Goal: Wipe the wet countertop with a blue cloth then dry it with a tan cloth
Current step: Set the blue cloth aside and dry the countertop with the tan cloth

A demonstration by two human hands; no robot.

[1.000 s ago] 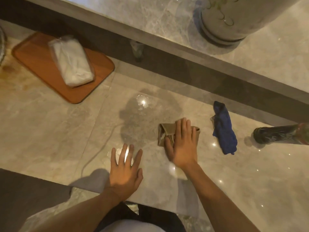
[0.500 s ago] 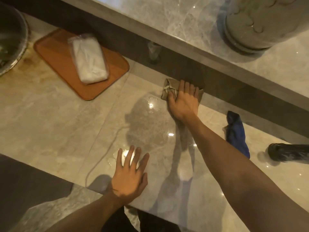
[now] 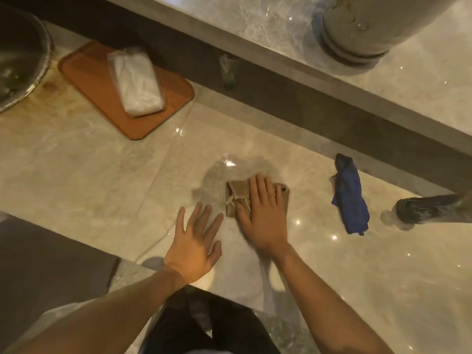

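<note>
My right hand (image 3: 263,213) lies flat on the folded tan cloth (image 3: 236,198) and presses it onto the glossy marble countertop (image 3: 89,180), at the near edge of a damp, shiny patch (image 3: 224,169). My left hand (image 3: 195,238) rests palm down on the counter just left of the cloth, fingers spread, holding nothing. The blue cloth (image 3: 350,195) lies crumpled on the counter to the right, apart from both hands.
An orange tray (image 3: 92,80) with a plastic-wrapped white pack (image 3: 136,83) sits at the back left, beside a metal basin (image 3: 18,60). A dark bottle (image 3: 429,208) lies at the right. A small glass (image 3: 228,70) stands against the dark back ledge. A large vase (image 3: 357,29) stands on the raised shelf.
My right hand has pulled the tan cloth back from the far ledge toward me, across the wet patch. My left hand stays planted on the counter.
</note>
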